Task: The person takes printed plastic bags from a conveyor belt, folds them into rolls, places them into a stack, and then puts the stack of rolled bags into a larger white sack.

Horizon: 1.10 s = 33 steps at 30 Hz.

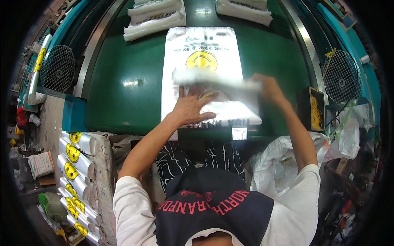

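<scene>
A stack of white plastic carrier bags (169, 61) with a yellow smiley print lies flat on the green surface in front of me. My left hand (192, 107) rests on the stack's near half, palm down with its fingers spread. A folded or rolled strip of the white plastic (217, 78) crosses just beyond those fingers and is smeared by motion. At its right end my right hand (269, 91), also blurred, is closed on the plastic. The near part of the bags, below my left hand, reaches the surface's front edge.
Folded bag bundles (158, 18) lie at the far left, and another bundle (245, 11) at the far right. Stacked smiley-print bundles (78, 168) stand lower left. A box of yellow ties (316, 112) sits at right, above a large white plastic sack (273, 164). Round wire grilles (57, 69) flank the green surface.
</scene>
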Each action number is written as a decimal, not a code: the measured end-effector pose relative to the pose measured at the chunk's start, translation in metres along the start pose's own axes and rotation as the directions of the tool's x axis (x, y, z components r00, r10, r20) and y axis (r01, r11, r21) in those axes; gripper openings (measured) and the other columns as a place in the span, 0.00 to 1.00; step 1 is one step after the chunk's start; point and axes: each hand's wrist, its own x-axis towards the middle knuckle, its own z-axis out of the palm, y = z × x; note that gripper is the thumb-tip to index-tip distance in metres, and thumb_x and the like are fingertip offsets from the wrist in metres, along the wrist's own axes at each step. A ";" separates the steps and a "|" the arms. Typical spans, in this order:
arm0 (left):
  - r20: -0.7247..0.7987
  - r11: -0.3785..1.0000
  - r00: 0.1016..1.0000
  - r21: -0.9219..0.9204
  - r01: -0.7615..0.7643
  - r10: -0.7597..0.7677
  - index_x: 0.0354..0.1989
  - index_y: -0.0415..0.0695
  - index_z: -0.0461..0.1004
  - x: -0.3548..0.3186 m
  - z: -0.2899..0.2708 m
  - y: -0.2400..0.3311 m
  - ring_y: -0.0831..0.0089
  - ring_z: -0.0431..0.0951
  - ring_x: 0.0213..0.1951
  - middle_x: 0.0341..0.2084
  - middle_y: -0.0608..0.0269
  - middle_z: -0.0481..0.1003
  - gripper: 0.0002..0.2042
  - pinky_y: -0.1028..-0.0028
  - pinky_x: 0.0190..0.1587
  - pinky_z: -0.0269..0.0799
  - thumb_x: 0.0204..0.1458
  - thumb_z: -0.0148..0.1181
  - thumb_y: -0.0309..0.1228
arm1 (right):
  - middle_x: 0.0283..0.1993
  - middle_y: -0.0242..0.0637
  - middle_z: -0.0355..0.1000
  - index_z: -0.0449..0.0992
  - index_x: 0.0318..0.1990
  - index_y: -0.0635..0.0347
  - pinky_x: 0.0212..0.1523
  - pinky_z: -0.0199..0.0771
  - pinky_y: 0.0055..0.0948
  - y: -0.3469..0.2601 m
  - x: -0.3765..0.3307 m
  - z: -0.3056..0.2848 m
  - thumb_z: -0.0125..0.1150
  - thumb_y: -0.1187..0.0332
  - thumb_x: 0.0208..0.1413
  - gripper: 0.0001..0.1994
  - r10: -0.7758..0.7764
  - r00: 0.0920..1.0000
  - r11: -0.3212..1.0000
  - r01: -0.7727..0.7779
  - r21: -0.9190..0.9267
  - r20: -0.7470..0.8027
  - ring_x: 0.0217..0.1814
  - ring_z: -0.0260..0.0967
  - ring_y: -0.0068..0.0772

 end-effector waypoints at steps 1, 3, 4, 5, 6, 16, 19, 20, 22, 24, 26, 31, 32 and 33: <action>0.078 0.952 0.997 -0.301 0.050 -0.028 0.64 0.60 0.59 0.002 0.013 -0.005 0.51 0.59 0.61 0.62 0.49 0.58 0.35 0.49 0.60 0.53 0.50 0.44 0.64 | 0.44 0.41 0.76 0.74 0.38 0.63 0.49 0.70 0.28 0.028 -0.009 0.018 0.62 0.82 0.38 0.15 -0.190 0.982 0.975 0.190 -0.114 0.015 0.47 0.73 0.37; 0.567 0.896 0.815 -0.293 0.333 -0.118 0.63 0.52 0.60 0.016 -0.034 0.017 0.52 0.64 0.57 0.58 0.49 0.62 0.35 0.55 0.58 0.58 0.50 0.48 0.61 | 0.54 0.40 0.71 0.73 0.42 0.60 0.56 0.67 0.29 0.052 -0.029 0.036 0.63 0.82 0.38 0.19 -0.499 0.865 0.843 0.471 -0.261 -0.051 0.59 0.66 0.40; 0.280 0.995 0.960 -0.100 0.019 0.010 0.63 0.51 0.60 0.012 -0.022 0.019 0.51 0.63 0.58 0.59 0.48 0.61 0.36 0.53 0.58 0.57 0.50 0.49 0.61 | 0.59 0.38 0.67 0.73 0.44 0.58 0.64 0.59 0.39 0.059 -0.033 0.037 0.66 0.75 0.41 0.18 -0.436 0.900 0.863 0.418 -0.285 -0.002 0.64 0.60 0.40; 0.027 0.957 0.974 0.182 -0.224 0.223 0.63 0.49 0.59 -0.002 0.003 0.021 0.50 0.61 0.59 0.60 0.47 0.60 0.38 0.52 0.59 0.56 0.49 0.51 0.60 | 0.59 0.38 0.67 0.73 0.44 0.58 0.65 0.56 0.42 0.056 -0.033 0.035 0.66 0.71 0.43 0.18 -0.414 0.910 0.856 0.392 -0.337 0.006 0.64 0.60 0.40; -0.088 0.931 0.956 0.268 -0.250 0.282 0.64 0.48 0.58 -0.012 0.007 0.021 0.49 0.60 0.60 0.60 0.46 0.59 0.39 0.50 0.59 0.55 0.48 0.53 0.60 | 0.59 0.37 0.67 0.73 0.44 0.57 0.66 0.52 0.46 0.047 -0.034 0.033 0.66 0.66 0.44 0.18 -0.384 0.923 0.850 0.364 -0.382 0.023 0.65 0.60 0.40; 0.162 0.962 0.978 0.214 -0.168 0.135 0.54 0.44 0.63 -0.054 -0.005 0.004 0.47 0.58 0.61 0.60 0.45 0.57 0.30 0.50 0.58 0.59 0.46 0.62 0.47 | 0.64 0.50 0.57 0.61 0.59 0.54 0.59 0.59 0.51 -0.007 -0.059 0.056 0.65 0.54 0.45 0.33 -0.265 0.882 0.761 0.439 -0.478 0.389 0.65 0.55 0.51; 0.172 0.954 0.961 -0.172 0.244 -0.215 0.31 0.45 0.70 -0.019 -0.049 -0.032 0.56 0.76 0.34 0.29 0.55 0.76 0.11 0.60 0.39 0.70 0.50 0.59 0.39 | 0.28 0.47 0.74 0.75 0.38 0.60 0.35 0.71 0.43 -0.041 0.002 0.009 0.58 0.49 0.52 0.21 0.010 0.882 0.916 0.180 -0.357 0.470 0.33 0.73 0.49; 0.094 0.947 0.960 -0.163 0.276 -0.263 0.30 0.45 0.70 -0.004 -0.046 -0.035 0.56 0.76 0.30 0.24 0.57 0.75 0.10 0.60 0.36 0.70 0.51 0.59 0.38 | 0.23 0.46 0.73 0.75 0.33 0.60 0.32 0.71 0.42 -0.025 0.019 0.010 0.54 0.43 0.53 0.25 -0.016 0.940 0.826 0.204 -0.526 0.340 0.29 0.73 0.49; -0.033 0.959 0.960 0.041 0.281 -0.280 0.31 0.45 0.70 0.029 -0.029 -0.031 0.58 0.76 0.33 0.25 0.61 0.75 0.09 0.60 0.39 0.68 0.51 0.58 0.38 | 0.25 0.46 0.74 0.76 0.29 0.60 0.33 0.69 0.43 0.031 0.041 0.049 0.46 0.39 0.55 0.29 -0.106 0.991 0.819 0.135 -0.558 0.084 0.31 0.73 0.46; -0.205 0.998 0.978 0.056 -0.028 0.038 0.40 0.42 0.72 0.044 -0.036 -0.011 0.58 0.71 0.43 0.38 0.54 0.72 0.16 0.61 0.47 0.63 0.48 0.60 0.39 | 0.30 0.44 0.75 0.77 0.33 0.58 0.38 0.69 0.42 0.021 0.043 0.039 0.44 0.45 0.58 0.25 0.061 0.992 0.906 -0.008 -0.423 0.113 0.35 0.72 0.46; -0.284 0.975 0.958 -0.201 -0.098 0.038 0.46 0.40 0.71 0.057 -0.016 -0.014 0.56 0.69 0.42 0.38 0.51 0.69 0.24 0.61 0.48 0.63 0.43 0.65 0.41 | 0.32 0.46 0.75 0.76 0.32 0.57 0.39 0.70 0.44 0.041 0.049 0.051 0.43 0.47 0.59 0.23 -0.094 0.992 0.910 0.120 -0.396 0.085 0.37 0.72 0.50; -0.090 0.975 0.996 -0.223 -0.016 -0.004 0.43 0.39 0.70 0.066 -0.015 -0.024 0.57 0.69 0.42 0.37 0.52 0.68 0.26 0.64 0.42 0.67 0.43 0.66 0.46 | 0.29 0.42 0.72 0.75 0.28 0.58 0.35 0.72 0.41 0.048 -0.019 -0.058 0.54 0.65 0.53 0.08 -0.170 0.938 0.632 -0.132 -0.764 -0.303 0.35 0.72 0.47; -0.141 0.978 0.990 -0.203 -0.038 0.009 0.39 0.38 0.72 0.071 -0.014 -0.023 0.58 0.71 0.38 0.33 0.52 0.71 0.27 0.64 0.38 0.68 0.40 0.67 0.51 | 0.34 0.41 0.74 0.77 0.33 0.57 0.37 0.73 0.42 0.065 -0.045 -0.090 0.54 0.64 0.54 0.09 -0.105 0.845 0.779 -0.257 -0.572 -0.524 0.37 0.73 0.44; -0.035 0.972 0.999 -0.232 0.027 -0.036 0.36 0.38 0.72 0.076 -0.022 -0.019 0.59 0.72 0.35 0.31 0.53 0.71 0.28 0.64 0.36 0.68 0.39 0.67 0.52 | 0.37 0.41 0.76 0.78 0.39 0.56 0.40 0.73 0.40 0.074 -0.072 -0.117 0.54 0.63 0.54 0.10 0.018 0.768 0.787 -0.406 -0.465 -0.640 0.38 0.74 0.44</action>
